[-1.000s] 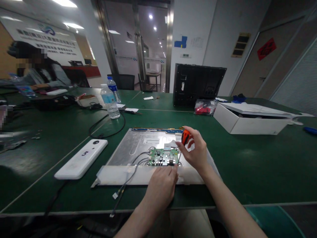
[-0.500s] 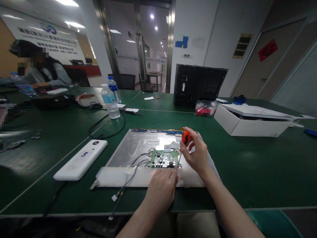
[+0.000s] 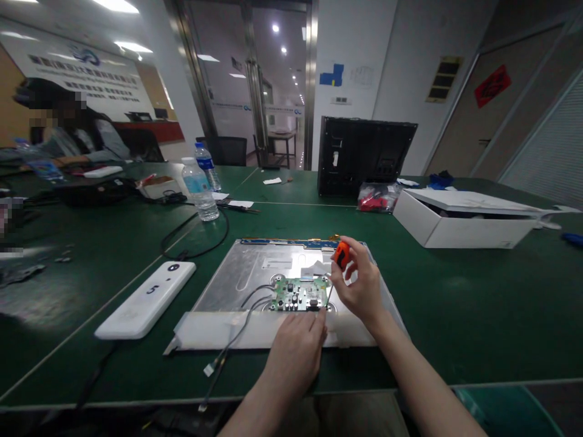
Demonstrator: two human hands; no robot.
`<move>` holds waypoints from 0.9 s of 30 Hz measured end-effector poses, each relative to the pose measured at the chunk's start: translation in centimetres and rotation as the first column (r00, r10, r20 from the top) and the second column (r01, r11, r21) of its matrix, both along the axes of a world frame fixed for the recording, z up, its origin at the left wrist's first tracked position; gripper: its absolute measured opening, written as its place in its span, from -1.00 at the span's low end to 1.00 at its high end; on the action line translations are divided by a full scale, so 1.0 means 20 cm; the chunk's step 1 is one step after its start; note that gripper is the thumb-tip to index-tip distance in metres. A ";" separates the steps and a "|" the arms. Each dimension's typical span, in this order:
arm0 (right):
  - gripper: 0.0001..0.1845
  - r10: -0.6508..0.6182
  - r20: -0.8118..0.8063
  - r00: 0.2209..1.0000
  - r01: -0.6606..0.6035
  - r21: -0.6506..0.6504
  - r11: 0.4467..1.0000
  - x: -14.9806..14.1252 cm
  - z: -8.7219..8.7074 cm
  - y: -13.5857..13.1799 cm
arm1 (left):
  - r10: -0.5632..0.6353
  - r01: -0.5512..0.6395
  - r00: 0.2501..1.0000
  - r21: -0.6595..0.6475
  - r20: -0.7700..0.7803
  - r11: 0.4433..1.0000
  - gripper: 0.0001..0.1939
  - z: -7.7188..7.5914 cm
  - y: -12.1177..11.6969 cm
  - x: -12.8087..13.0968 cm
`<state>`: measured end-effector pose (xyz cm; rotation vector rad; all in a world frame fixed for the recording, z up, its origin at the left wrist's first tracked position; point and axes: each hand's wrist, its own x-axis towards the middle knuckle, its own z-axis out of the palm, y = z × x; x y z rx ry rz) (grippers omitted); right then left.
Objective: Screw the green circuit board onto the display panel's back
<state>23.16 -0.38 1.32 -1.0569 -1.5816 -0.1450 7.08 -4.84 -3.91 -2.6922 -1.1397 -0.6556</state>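
Note:
My right hand is closed around the orange-and-black handle of a screwdriver. Its thin shaft slants down to the lower right corner of a green circuit board. My left hand lies palm down on the near strip of the panel, its fingers stretched toward the board's front edge. The index fingertip is close to the screwdriver's tip; whether they touch I cannot tell. Under the board is a flat metal display panel. Dark cables run from the board's left side over the panel's near edge.
Left of the panel lies a white power strip marked 5. Beyond it are a black cable loop and two water bottles. A black monitor, a bag of red items and a white box stand behind. Another person sits far left.
The camera view has shifted slightly. Both hands and the screwdriver keep nearly the same place at the board's lower right corner.

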 end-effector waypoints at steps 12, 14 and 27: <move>-0.53 -0.012 -0.010 1.000 0.012 -0.048 0.999 0.00 0.01 0.00 | 0.010 -0.011 1.000 -0.046 -0.029 0.999 -0.70 0.01 0.00 0.00; -0.52 -0.009 -0.025 1.000 0.008 -0.060 0.998 0.00 0.00 -0.01 | 0.009 -0.011 0.999 -0.047 -0.033 0.999 -0.70 0.02 -0.01 0.00; -0.44 0.007 0.044 0.999 -0.006 -0.023 1.000 0.00 0.00 0.00 | 0.031 -0.032 0.999 -0.035 -0.040 0.999 -0.69 -0.01 -0.01 0.01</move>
